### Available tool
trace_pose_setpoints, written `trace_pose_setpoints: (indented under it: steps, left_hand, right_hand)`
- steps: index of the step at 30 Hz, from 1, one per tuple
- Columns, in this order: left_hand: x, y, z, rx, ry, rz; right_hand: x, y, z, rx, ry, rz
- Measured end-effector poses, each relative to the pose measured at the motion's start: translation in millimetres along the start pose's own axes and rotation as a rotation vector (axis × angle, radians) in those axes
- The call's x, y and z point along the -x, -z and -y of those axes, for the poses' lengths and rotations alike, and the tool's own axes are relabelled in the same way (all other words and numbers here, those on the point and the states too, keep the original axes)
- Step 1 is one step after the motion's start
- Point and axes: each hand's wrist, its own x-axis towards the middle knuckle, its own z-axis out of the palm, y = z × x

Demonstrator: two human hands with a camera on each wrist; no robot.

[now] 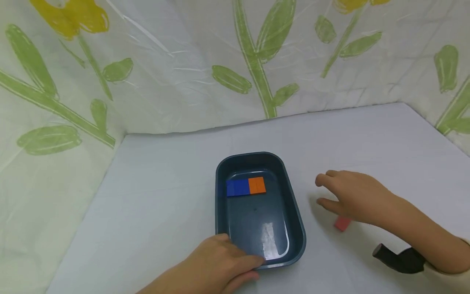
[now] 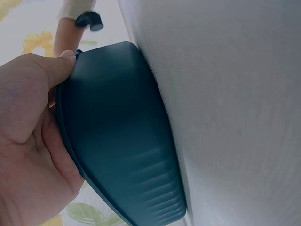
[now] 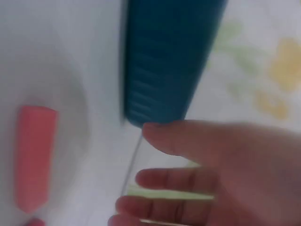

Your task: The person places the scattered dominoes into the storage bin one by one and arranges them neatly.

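Note:
A dark blue-green plastic tray [image 1: 257, 228] lies on the white table, with blue blocks [image 1: 238, 187] and an orange block [image 1: 256, 185] side by side across its far half. My left hand [image 1: 224, 265] grips the near rim at the left corner, thumb on the outside wall and fingers over the edge. The left wrist view has the tray's wall [image 2: 117, 113] beside that thumb. Right of the tray, my right hand [image 1: 352, 196] hovers with fingers apart and nothing between them. A red block [image 1: 342, 223] is on the table, partly hidden beneath it; the right wrist view gives its long side [image 3: 35, 157].
A second red piece [image 3: 35, 221] peeks in at the bottom of the right wrist view. Fabric walls [image 1: 176, 81] with painted flowers and leaves border the table [image 1: 158, 196] at the back and sides. A black strap [image 1: 400, 259] sits on the right wrist.

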Motion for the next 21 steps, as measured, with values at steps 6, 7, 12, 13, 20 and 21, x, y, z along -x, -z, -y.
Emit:
trace_pose_setpoints:
  steps: [6,7,12,13,20,21]
  left_hand:
    - [0.8,-0.3,-0.4,-0.006,0.004,-0.005]
    - [0.7,-0.2,-0.5,-0.007,0.006,-0.003]
    - [0.6,0.6,-0.3,-0.002,0.018,0.013]
    - [0.7,0.6,-0.4,-0.004,0.018,0.011]
    - [1.1,0.0,-0.8,-0.006,0.015,-0.003]
    - [1.0,0.1,-0.7,-0.002,0.016,-0.001]
  right_hand:
    - [25,-20,-9,-0.016,-0.039,0.003]
    - [28,-23,-10,-0.01,-0.042,0.006]
    - [34,-33,-9,0.051,-0.063,0.033]
    - [35,-34,-9,0.056,-0.07,0.049]
    - [37,-39,-9,0.03,-0.079,0.097]
    - [37,-39,-10,0.03,-0.076,0.094]
